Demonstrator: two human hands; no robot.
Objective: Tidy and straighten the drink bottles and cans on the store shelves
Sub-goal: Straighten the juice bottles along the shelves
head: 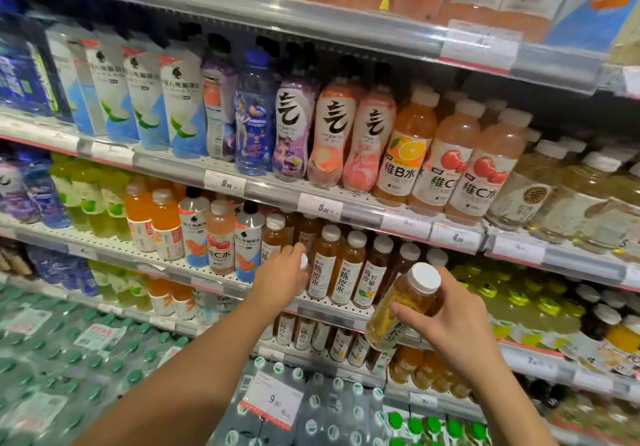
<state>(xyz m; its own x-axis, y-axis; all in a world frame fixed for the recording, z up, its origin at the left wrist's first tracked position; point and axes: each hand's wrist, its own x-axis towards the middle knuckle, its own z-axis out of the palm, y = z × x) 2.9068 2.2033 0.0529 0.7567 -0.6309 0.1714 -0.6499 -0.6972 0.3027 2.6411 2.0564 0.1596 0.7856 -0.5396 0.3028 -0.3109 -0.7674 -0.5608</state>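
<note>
Holding an amber bottle (pixel 405 307) off the shelf, our right hand (pixel 446 321) wraps its fingers round the body just below the white cap, and the bottle leans, cap up and away from us, so that the label side faces down toward the lower rows. We judge the tilt comes from carrying it by the shoulder while we look for its slot. Our left hand (pixel 280 279) reaches further in, to the left of the right hand and a little higher, and curls over a white-capped bottle (pixel 303 265) at the front of the tea row (pixel 341 269); only the cap and a sliver of its side show past the fingers, so we cannot tell how firmly it is gripped. That grasp looks meant to shift or square up the front bottle and open a gap beside it. The brown bottles just to the right of the left hand stand upright with labels forward, close together, which suggests the held bottle belongs among them. Above both hands a shelf rail (pixel 346 210) with price tags overhangs the row, so the held bottle would have to go in low and upright. The risk we see is knocking the neighbours while both hands crowd the same stretch.
</note>
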